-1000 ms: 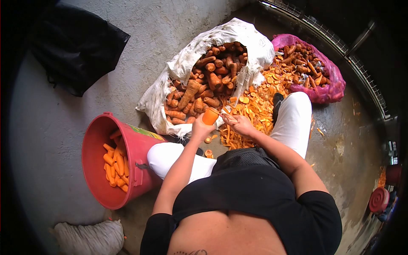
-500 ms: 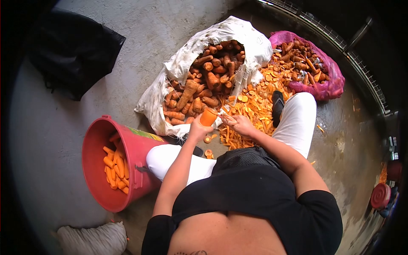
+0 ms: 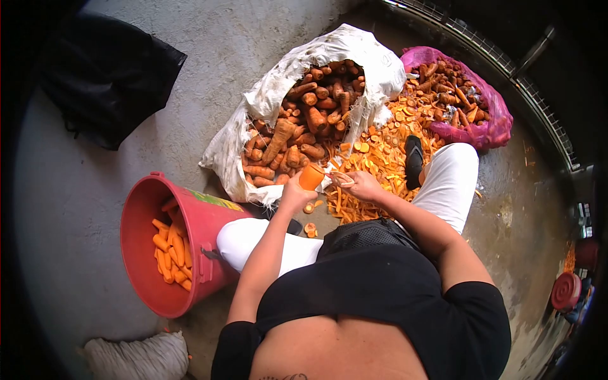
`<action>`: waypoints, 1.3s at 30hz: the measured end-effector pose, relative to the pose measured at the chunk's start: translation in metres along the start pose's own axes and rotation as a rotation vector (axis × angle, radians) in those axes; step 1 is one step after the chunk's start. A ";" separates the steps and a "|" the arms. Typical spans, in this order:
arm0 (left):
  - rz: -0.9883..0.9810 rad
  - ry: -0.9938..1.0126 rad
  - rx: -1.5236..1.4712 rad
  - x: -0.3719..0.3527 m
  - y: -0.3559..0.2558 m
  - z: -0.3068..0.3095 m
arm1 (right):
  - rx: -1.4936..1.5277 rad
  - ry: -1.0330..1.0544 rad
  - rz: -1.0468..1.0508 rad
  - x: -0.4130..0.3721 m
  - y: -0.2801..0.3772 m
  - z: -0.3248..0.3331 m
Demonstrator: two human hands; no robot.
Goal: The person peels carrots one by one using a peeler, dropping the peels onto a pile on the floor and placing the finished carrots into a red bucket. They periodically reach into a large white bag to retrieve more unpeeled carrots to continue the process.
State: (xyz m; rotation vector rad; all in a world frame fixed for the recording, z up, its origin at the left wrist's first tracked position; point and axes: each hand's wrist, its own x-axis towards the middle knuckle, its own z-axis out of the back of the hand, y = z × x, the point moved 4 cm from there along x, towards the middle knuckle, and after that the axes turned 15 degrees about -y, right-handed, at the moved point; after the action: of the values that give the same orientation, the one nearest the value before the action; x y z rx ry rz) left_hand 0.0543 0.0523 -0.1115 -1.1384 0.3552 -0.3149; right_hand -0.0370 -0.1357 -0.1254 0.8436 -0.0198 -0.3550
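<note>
My left hand (image 3: 295, 194) is closed around a thick orange carrot (image 3: 311, 177), its bright, peeled-looking end pointing up and away from me. Just right of it, my right hand (image 3: 363, 187) grips what looks like a small peeler (image 3: 341, 179), whose working end is close to the carrot. Too little of the tool shows to tell whether it touches the carrot. Beyond both hands, a white sack (image 3: 373, 63) lies open, full of unpeeled carrots (image 3: 315, 118). Orange peelings and cut slices (image 3: 373, 158) cover the floor between the sack and my right foot.
A red bucket (image 3: 204, 240) leans tilted by my left knee, with peeled carrots (image 3: 174, 250) inside. A pink bag (image 3: 497, 120) of carrot scraps stands at the far right. A black bag (image 3: 114, 76) lies far left, and a pale sack (image 3: 139, 356) near left.
My right hand with the peeler has shifted slightly, and the tool looks turned a little. My right knee has moved slightly to the right. The carrot stays in my left hand.
</note>
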 end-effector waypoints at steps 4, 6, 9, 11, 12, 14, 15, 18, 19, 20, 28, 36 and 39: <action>-0.008 -0.016 -0.020 0.003 0.003 -0.001 | 0.050 0.019 -0.051 0.006 -0.008 -0.008; 0.120 0.065 -0.170 0.002 0.004 0.002 | 0.047 0.030 -0.027 0.007 -0.002 -0.005; 0.284 0.156 -0.328 -0.002 -0.003 0.005 | 0.013 0.041 0.031 0.008 0.010 0.008; 0.328 0.149 -0.407 -0.006 -0.011 0.005 | 0.019 0.052 0.042 0.008 0.013 0.010; 0.344 0.184 -0.432 -0.006 -0.010 0.004 | 0.019 0.050 0.046 0.009 0.012 0.010; 0.379 0.256 -0.482 -0.006 -0.006 0.004 | 0.021 0.048 0.054 0.009 0.008 0.009; 0.382 0.335 -0.494 -0.012 -0.012 0.000 | -0.051 0.057 0.086 0.009 0.004 0.008; 0.426 0.544 -0.531 -0.029 -0.022 -0.015 | -0.202 0.046 0.033 0.013 -0.038 -0.004; 0.412 0.533 -0.515 -0.026 -0.021 -0.013 | -0.112 -0.069 -0.099 0.021 -0.063 -0.007; 0.400 0.523 -0.505 -0.024 -0.020 -0.011 | -0.027 -0.181 -0.232 0.028 -0.090 -0.007; -0.200 -0.045 -0.065 0.014 -0.020 0.010 | 0.618 -0.221 -0.671 0.030 -0.122 0.029; -0.445 -0.358 0.610 0.014 -0.028 0.015 | 0.684 -0.170 -0.549 0.021 -0.044 0.009; -0.486 -0.419 0.637 0.014 -0.024 0.017 | 0.762 -0.169 -0.406 0.016 -0.022 0.006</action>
State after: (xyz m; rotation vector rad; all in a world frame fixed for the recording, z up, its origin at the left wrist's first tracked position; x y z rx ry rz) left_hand 0.0728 0.0509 -0.0845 -0.6172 -0.3853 -0.5542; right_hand -0.0292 -0.1588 -0.1393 1.5760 -0.1495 -0.8275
